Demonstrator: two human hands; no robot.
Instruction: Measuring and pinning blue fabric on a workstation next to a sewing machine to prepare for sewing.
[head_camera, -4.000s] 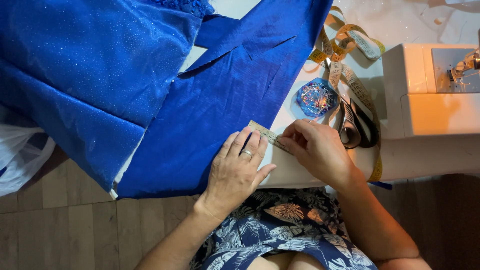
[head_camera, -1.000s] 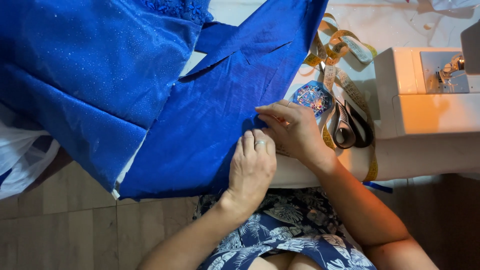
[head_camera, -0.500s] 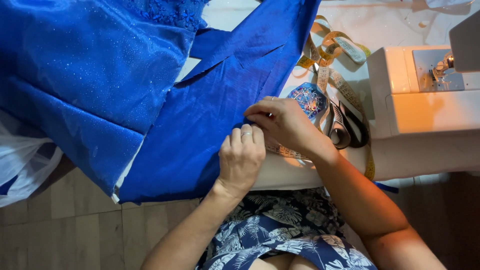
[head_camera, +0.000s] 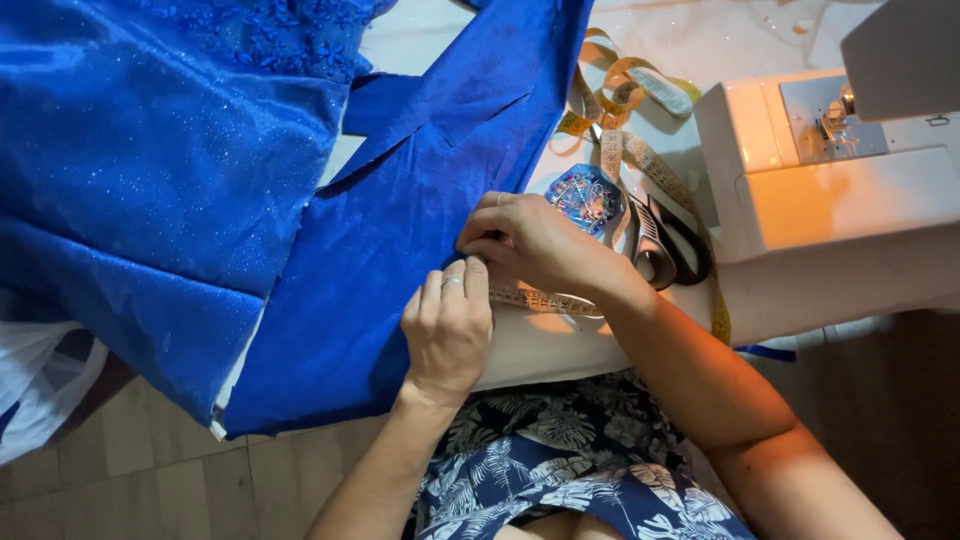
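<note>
At near edge of white table (head_camera: 800, 290): fingertips of both hands meeting on hem of plain royal-blue satin fabric panel (head_camera: 400, 240). Left hand (head_camera: 447, 330) palm down, ring on one finger, fingers (head_camera: 462, 278) curled and pressing the fabric edge flat. Right hand (head_camera: 535, 245) just beyond it, fingers bent inward, pinching the same edge; exact grip hidden under the knuckles. Short run of yellow printed measuring tape (head_camera: 545, 300) lying under the right wrist, along the table edge, touching both hands.

Just right of the right hand: round blue pincushion stuck with pins (head_camera: 585, 195), touching the knuckles or nearly so; cannot tell which. Right again: black-handled scissors (head_camera: 670, 245), lying flat. Looped remainder of the tape running far and right past the pincushion.

Far right: white sewing machine (head_camera: 830, 180), lit warm orange on its near face.

Left: the fabric panel draped over the table edge toward the wooden floor (head_camera: 150, 470). Far left: glittery royal-blue gown fabric with lace trim (head_camera: 150, 160), overlapping the panel. Near: lap in blue leaf-print cloth (head_camera: 560, 460).
</note>
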